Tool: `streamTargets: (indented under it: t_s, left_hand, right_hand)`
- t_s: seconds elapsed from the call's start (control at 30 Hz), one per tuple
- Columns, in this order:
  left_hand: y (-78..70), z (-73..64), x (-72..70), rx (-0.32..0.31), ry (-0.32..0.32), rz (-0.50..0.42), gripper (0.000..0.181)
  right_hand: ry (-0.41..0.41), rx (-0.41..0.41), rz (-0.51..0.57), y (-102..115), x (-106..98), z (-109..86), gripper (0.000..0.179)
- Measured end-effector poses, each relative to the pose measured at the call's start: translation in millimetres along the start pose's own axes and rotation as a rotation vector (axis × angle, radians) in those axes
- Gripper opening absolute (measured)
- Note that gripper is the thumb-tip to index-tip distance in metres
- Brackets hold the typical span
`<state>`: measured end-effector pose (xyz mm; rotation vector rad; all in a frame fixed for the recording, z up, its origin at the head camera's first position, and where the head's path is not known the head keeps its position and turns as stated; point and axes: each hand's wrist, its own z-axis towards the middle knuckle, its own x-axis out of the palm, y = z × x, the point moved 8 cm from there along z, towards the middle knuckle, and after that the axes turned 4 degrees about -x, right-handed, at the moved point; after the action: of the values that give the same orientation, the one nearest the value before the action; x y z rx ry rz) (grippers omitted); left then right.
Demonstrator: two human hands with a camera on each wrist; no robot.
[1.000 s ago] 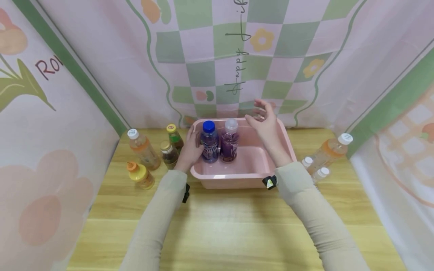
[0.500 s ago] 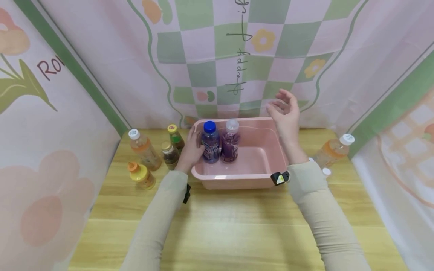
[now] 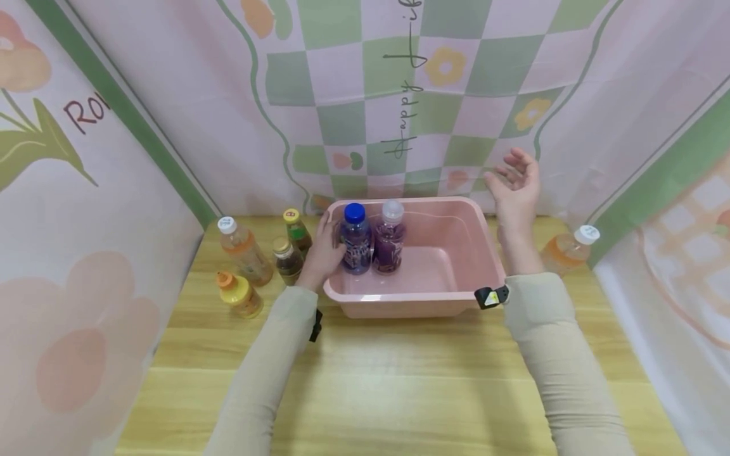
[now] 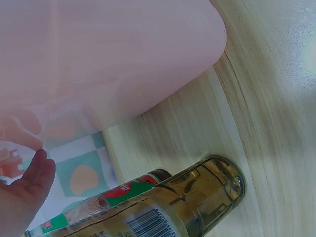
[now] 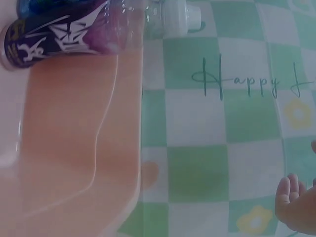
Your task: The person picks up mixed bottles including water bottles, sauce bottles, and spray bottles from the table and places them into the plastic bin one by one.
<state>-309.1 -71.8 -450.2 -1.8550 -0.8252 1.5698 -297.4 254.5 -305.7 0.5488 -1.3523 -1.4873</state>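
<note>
Surface: wooden table (image 3: pixel 376 386).
Centre: pink tub (image 3: pixel 450 303), beside left hand (image 3: pixel 322 254).
Beyond left hand: four bottles (image 3: pixel 244 253).
Near right hand (image 3: pixel 516 190): orange bottle (image 3: pixel 564 251).

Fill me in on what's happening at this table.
A person is working with drink bottles and a pink tub. Their left hand holds the blue-capped bottle, which stands in the tub beside a purple bottle. Their right hand hangs open and empty above the tub's far right corner. More bottles stand on the table at both sides.
</note>
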Motion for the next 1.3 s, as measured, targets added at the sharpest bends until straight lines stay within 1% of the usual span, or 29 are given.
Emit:
streamTargets:
  t_s: [0.17, 0.23, 0.37, 0.53, 0.67, 0.87, 0.97, 1.03, 1.13, 1.3]
  left_hand:
    - [-1.0, 0.2, 1.4, -0.007, 0.008, -0.001, 0.066]
    - [-1.1, 0.3, 1.4, -0.008, 0.008, -0.001, 0.066]
    - [-1.0, 0.8, 1.3, -0.006, 0.006, 0.002, 0.065]
    - [-0.1, 1.8, 1.8, -0.007, 0.015, -0.004, 0.066]
    - [0.4, 2.3, 1.5, -0.007, 0.013, -0.01, 0.066]
    - [1.6, 3.0, 1.0, -0.01, 0.013, -0.013, 0.066]
    - [2.4, 3.4, 1.4, -0.01, 0.015, -0.012, 0.066]
    - [2.6, 3.3, 1.1, -0.009, 0.014, -0.012, 0.066]
    - [2.7, 2.8, 0.7, -0.006, 0.013, -0.014, 0.066]
    - [3.0, 2.6, 0.4, -0.005, 0.007, -0.014, 0.066]
  right_hand:
    - [-0.067, -0.019, -0.031, 3, -25, 6.9, 0.053]
    - [-0.078, -0.015, -0.048, 3, -35, 10.1, 0.054]
    - [-0.089, 0.008, -0.109, 3, -54, 14.9, 0.055]
    - [-0.134, 0.039, -0.154, 5, -78, 17.6, 0.056]
    - [-0.19, 0.07, -0.16, 5, -95, 20.2, 0.057]
    - [-0.263, 0.085, -0.114, 2, -119, 25.1, 0.058]
    - [-0.291, 0.081, -0.141, -1, -131, 26.1, 0.058]
    - [-0.303, 0.081, -0.176, -2, -138, 26.1, 0.059]
    - [-0.314, 0.113, -0.227, -6, -150, 26.0, 0.059]
    - [-0.33, 0.214, -0.27, -18, -169, 24.2, 0.06]
